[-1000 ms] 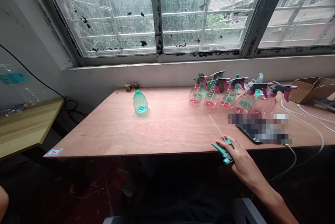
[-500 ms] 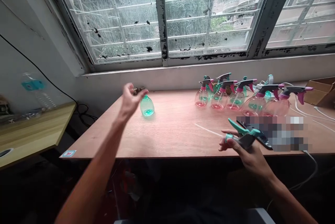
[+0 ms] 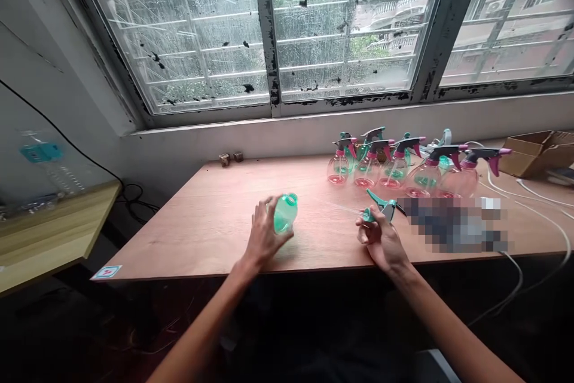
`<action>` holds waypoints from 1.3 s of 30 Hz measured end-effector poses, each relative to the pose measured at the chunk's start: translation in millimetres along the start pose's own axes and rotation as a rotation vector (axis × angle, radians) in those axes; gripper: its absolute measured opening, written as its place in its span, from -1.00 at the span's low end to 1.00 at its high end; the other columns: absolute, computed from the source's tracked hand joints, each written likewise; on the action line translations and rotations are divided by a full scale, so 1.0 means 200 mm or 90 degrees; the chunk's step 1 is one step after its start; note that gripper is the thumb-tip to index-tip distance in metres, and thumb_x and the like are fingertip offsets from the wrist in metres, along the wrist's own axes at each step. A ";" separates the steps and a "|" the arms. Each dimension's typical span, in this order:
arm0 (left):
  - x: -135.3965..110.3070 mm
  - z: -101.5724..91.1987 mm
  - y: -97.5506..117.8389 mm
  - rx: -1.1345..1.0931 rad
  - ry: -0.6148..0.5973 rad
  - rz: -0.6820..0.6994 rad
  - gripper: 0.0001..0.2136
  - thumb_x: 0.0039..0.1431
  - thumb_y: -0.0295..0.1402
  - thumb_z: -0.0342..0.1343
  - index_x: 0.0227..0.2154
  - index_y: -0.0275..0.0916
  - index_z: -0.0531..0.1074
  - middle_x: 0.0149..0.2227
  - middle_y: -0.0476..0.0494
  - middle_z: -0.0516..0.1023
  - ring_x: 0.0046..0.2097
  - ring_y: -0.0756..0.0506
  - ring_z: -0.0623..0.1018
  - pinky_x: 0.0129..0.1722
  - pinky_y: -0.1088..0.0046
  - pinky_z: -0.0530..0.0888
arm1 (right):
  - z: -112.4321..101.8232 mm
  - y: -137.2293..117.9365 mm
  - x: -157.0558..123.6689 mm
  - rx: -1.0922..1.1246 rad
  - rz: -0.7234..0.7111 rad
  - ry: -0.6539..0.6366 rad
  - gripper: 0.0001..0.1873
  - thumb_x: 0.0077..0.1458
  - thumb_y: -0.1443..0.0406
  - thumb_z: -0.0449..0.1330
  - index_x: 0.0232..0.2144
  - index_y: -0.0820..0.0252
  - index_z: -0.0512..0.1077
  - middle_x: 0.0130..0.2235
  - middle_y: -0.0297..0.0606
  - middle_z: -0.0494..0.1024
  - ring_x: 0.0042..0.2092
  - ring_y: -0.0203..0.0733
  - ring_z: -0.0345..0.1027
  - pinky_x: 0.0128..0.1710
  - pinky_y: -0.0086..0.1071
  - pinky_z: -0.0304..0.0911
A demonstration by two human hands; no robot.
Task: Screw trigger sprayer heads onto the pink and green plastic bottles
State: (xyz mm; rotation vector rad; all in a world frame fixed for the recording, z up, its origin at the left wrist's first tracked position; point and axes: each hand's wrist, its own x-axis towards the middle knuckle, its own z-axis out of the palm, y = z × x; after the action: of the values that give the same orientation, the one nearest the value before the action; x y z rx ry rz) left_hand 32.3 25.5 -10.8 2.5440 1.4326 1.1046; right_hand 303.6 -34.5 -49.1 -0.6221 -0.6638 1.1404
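Note:
My left hand is closed around a clear green spray bottle body, which has no spray head on it. The bottle leans to the right, its open neck pointing up toward the window. To its right, my right hand grips a green and grey spray trigger head. A thin clear dip tube sticks out from that head to the left, toward the bottle, with a gap between them. Both hands are over the front part of the wooden table.
Several assembled spray bottles, pink and green, stand in a group at the back right. An open cardboard box and white cables are farther right. Two small brown blocks lie at the back left edge. A blurred patch covers something right of my right hand.
My left hand has taken hold of the green bottle and brought it forward and right from the table's back left. My right hand still holds the spray head, now turned slightly.

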 end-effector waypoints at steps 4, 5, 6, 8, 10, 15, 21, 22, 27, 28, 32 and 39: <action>-0.14 0.00 0.09 0.165 0.024 0.121 -0.22 -0.01 -0.51 0.21 0.29 -0.04 0.10 0.27 -0.32 0.16 0.25 -0.41 0.24 0.22 -0.07 0.16 | -0.02 -0.02 -0.01 -0.010 0.023 -0.034 -0.74 0.15 0.10 0.27 -0.35 0.19 0.54 -0.49 -0.29 0.58 -0.67 -0.42 0.24 -0.69 -0.54 0.13; -0.14 0.00 0.09 0.168 0.026 0.124 -0.21 -0.01 -0.51 0.20 0.31 -0.09 0.07 0.26 -0.34 0.18 0.25 -0.40 0.23 0.23 -0.05 0.16 | -0.02 -0.02 -0.02 -0.021 0.019 -0.039 -0.74 0.15 0.10 0.27 -0.34 0.20 0.55 -0.49 -0.28 0.58 -0.67 -0.41 0.25 -0.68 -0.53 0.14; -0.13 0.00 0.09 0.161 0.032 0.118 -0.20 0.00 -0.50 0.19 0.32 -0.16 0.02 0.26 -0.37 0.20 0.26 -0.39 0.23 0.23 -0.03 0.16 | -0.01 -0.02 -0.02 -0.028 0.015 -0.041 -0.74 0.15 0.10 0.27 -0.34 0.20 0.55 -0.50 -0.28 0.58 -0.66 -0.41 0.26 -0.67 -0.53 0.15; -0.11 0.01 0.07 0.136 0.056 0.097 -0.18 0.02 -0.47 0.19 0.33 -0.28 -0.05 0.26 -0.41 0.23 0.27 -0.37 0.23 0.24 0.02 0.17 | -0.01 -0.02 -0.02 -0.031 0.011 -0.035 -0.74 0.15 0.10 0.28 -0.35 0.19 0.55 -0.50 -0.28 0.58 -0.66 -0.41 0.26 -0.66 -0.54 0.15; -0.10 0.01 0.06 0.116 0.075 0.083 -0.21 0.03 -0.45 0.19 0.31 -0.31 -0.05 0.26 -0.41 0.25 0.28 -0.35 0.24 0.25 0.03 0.17 | -0.02 -0.02 -0.01 -0.030 0.021 -0.030 -0.75 0.14 0.11 0.28 -0.36 0.18 0.55 -0.50 -0.29 0.59 -0.66 -0.42 0.26 -0.66 -0.54 0.14; -0.11 0.01 0.08 0.102 0.019 0.125 -0.32 0.13 -0.43 0.16 0.29 -0.22 0.04 0.30 -0.35 0.21 0.31 -0.32 0.21 0.30 -0.01 0.07 | -0.02 -0.01 0.00 -0.063 0.051 -0.060 -0.74 0.14 0.10 0.29 -0.35 0.20 0.55 -0.49 -0.27 0.59 -0.64 -0.40 0.29 -0.64 -0.53 0.16; -0.11 0.01 0.06 0.074 0.010 0.105 -0.35 0.24 -0.27 0.13 0.32 -0.19 0.01 0.38 -0.40 0.02 0.36 -0.33 0.11 0.29 0.03 0.15 | -0.02 -0.01 -0.01 -0.058 0.028 -0.062 -0.71 0.13 0.09 0.30 -0.33 0.21 0.56 -0.51 -0.28 0.57 -0.61 -0.39 0.30 -0.62 -0.53 0.19; -0.11 0.01 0.06 0.073 0.012 0.104 -0.35 0.24 -0.26 0.14 0.32 -0.18 0.01 0.36 -0.39 0.05 0.36 -0.33 0.12 0.29 0.03 0.15 | -0.02 -0.02 -0.01 -0.041 0.019 -0.056 -0.72 0.13 0.09 0.30 -0.33 0.21 0.56 -0.52 -0.30 0.55 -0.61 -0.39 0.29 -0.62 -0.54 0.18; -0.10 0.02 0.05 0.065 0.013 0.124 -0.33 0.24 -0.25 0.14 0.33 -0.14 -0.02 0.31 -0.36 0.16 0.32 -0.33 0.17 0.28 0.01 0.17 | -0.02 -0.02 -0.02 -0.019 0.017 -0.023 -0.74 0.11 0.11 0.32 -0.37 0.21 0.56 -0.55 -0.36 0.45 -0.60 -0.40 0.22 -0.66 -0.55 0.15; -0.10 0.03 0.05 0.058 0.020 0.119 -0.31 0.24 -0.24 0.14 0.34 -0.15 -0.05 0.30 -0.38 0.16 0.32 -0.33 0.17 0.27 0.00 0.19 | -0.01 -0.02 -0.02 -0.016 0.017 -0.017 -0.75 0.09 0.12 0.33 -0.38 0.21 0.56 -0.56 -0.38 0.42 -0.58 -0.39 0.21 -0.67 -0.55 0.14; -0.10 0.03 0.04 0.038 0.055 0.097 -0.22 0.22 -0.19 0.15 0.36 -0.22 -0.16 0.27 -0.43 0.20 0.32 -0.34 0.19 0.27 -0.02 0.21 | 0.00 -0.03 -0.02 0.013 0.001 0.016 -0.77 0.05 0.15 0.37 -0.40 0.22 0.55 -0.56 -0.43 0.32 -0.55 -0.39 0.16 -0.71 -0.57 0.10; -0.10 0.01 0.06 0.021 0.003 0.082 -0.31 0.14 -0.22 0.25 0.28 -0.06 0.07 0.38 -0.37 -0.06 0.39 -0.41 0.03 0.27 -0.12 0.14 | -0.03 -0.01 -0.02 -0.081 0.029 -0.054 -0.71 0.04 0.09 0.38 -0.35 0.19 0.49 -0.57 -0.42 0.38 -0.58 -0.38 0.19 -0.68 -0.54 0.12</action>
State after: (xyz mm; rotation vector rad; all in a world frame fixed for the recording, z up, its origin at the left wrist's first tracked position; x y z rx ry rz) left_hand 35.3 3.9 -20.5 2.6921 1.3158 1.1133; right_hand 307.7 -39.8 -51.4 -0.7032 -0.8030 1.1779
